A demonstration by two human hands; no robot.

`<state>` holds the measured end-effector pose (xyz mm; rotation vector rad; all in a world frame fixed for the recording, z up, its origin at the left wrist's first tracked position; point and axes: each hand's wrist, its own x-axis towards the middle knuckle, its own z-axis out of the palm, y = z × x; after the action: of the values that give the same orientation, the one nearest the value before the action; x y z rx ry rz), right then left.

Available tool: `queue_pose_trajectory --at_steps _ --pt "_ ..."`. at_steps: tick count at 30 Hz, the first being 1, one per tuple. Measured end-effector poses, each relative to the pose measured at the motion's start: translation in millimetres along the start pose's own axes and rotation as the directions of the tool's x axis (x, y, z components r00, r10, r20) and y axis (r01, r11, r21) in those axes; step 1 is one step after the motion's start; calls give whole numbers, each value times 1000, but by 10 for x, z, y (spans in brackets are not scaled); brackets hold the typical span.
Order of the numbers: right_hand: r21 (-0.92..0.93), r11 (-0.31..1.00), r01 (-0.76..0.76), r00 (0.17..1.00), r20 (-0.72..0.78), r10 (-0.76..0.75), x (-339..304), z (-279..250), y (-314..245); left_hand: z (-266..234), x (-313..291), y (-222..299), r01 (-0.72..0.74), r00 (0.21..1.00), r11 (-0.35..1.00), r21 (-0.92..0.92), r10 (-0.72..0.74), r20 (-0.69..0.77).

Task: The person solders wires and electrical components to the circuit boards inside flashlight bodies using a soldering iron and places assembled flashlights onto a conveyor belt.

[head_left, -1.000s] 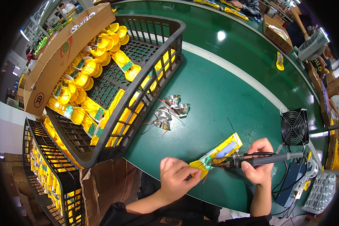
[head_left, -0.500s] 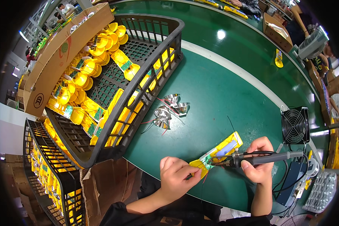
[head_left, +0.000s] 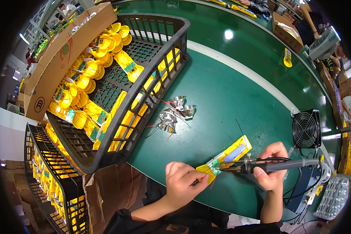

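My right hand [head_left: 272,167] grips a dark soldering iron [head_left: 277,165] with a metal fitting near its front. The iron points left, its tip at a small green circuit board [head_left: 214,166]. That board sits in a long yellow plastic housing [head_left: 237,145] with a blue-violet cylinder [head_left: 234,153] inside, lying tilted on the bench. At the housing's rounded near end, my left hand [head_left: 185,181] is closed in a pinch; what lies between the fingertips is too small to make out. Thin red and dark wires hang beside them.
Silvery reflector cups [head_left: 168,120] with wires lie mid-bench. To the left stands a black crate [head_left: 124,130] of yellow housings, with a cardboard flap [head_left: 46,85] along it. A small black fan [head_left: 306,129], a blue box [head_left: 302,187] and a clear tray [head_left: 332,199] are right. Beyond runs a green belt [head_left: 253,46].
My right hand and the soldering iron have shifted slightly to the right. My left hand and the yellow housing have barely moved.
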<state>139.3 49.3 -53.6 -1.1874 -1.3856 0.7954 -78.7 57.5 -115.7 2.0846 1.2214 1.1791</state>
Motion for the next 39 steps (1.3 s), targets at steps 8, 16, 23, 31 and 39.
queue_pose_trajectory --at_steps 8,16,23,31,39 --pt "34 996 78 957 -284 -65 -133 -214 -222 -3 21 9 -19 999 1000 -6 19 -26" --pt "-114 981 157 901 -389 -190 -541 -529 -346 -32 2 43 -33 999 999 -15 34 34" --pt "-49 976 213 786 -584 -200 -881 -615 -216 -6 -45 95 -4 1000 997 -78 4 -2" --pt "-35 995 97 791 -604 -98 -1091 -747 -63 6 -73 114 42 999 993 -113 -38 38" --pt "-62 995 74 819 -566 -96 -1177 -783 89 -95 46 244 88 991 984 -153 -72 110"
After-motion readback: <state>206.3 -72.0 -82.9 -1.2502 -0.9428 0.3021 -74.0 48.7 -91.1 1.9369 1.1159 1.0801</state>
